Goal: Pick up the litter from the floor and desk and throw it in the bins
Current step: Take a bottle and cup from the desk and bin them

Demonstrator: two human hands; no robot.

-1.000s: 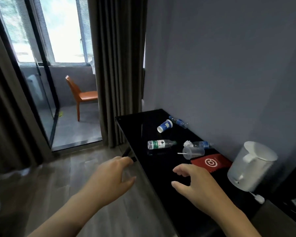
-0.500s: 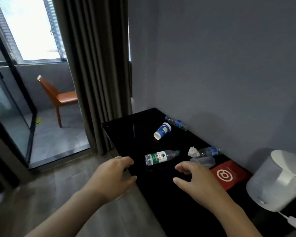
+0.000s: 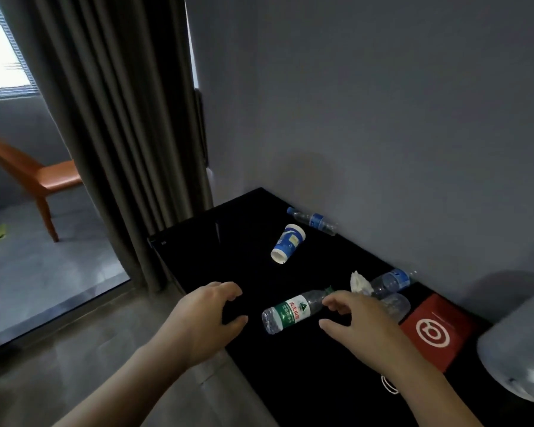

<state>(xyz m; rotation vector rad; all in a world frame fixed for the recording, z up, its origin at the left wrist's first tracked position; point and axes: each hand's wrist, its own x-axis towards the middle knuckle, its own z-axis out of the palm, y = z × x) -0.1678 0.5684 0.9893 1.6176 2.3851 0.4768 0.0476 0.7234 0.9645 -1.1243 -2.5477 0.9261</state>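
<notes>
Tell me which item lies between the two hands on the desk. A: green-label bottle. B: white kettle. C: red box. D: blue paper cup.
A: the green-label bottle lies on its side between the left hand and the right hand; the blue paper cup sits farther back.

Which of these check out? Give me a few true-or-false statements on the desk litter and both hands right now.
1. The clear plastic bottle with the green label lies on its side on the black desk. True.
2. The blue and white paper cup stands upright. False: the cup lies on its side.
3. The left hand grips a bottle. False: the left hand holds nothing.
4. The right hand is beside the neck end of the green-labelled bottle. True.
5. The red square box sits on the floor. False: the box is on the desk.
</notes>
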